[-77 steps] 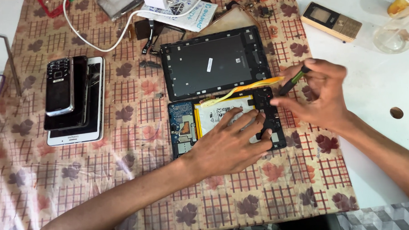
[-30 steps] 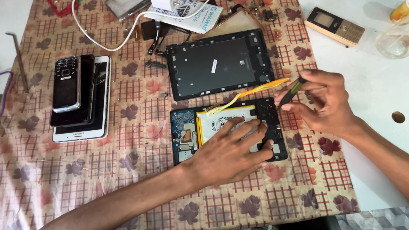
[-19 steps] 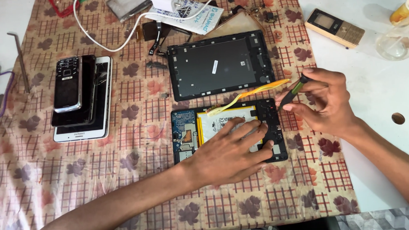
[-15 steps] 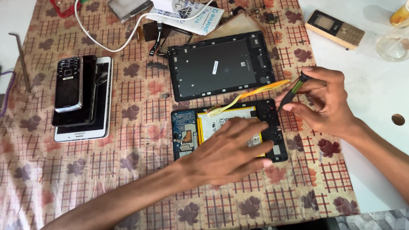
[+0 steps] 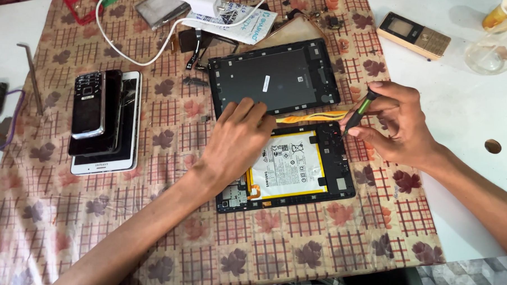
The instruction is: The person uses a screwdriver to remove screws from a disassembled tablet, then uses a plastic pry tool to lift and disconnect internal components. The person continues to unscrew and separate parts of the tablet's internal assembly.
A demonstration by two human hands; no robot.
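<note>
On patterned cloth [image 5: 172, 241], mid-table: opened tablet [image 5: 299, 166] lay face down, battery w/ yellow edging exposed. Left hand [image 5: 234, 146] lay flat across its upper-left corner, fingers spread, gripping nothing; tips reached the black back cover [image 5: 279, 77] just above. Right hand [image 5: 396, 123] pinched a small screwdriver [image 5: 356, 113] betw. thumb & fingers, tip at tablet's upper-right edge. Yellow pry tool [image 5: 311, 117] lay betw. cover & tablet.

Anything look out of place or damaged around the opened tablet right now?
Nothing looks damaged. The opened tablet lies square with its battery exposed, its back cover beside it. Small loose parts are scattered above; the orange pry tool lies between.
</note>
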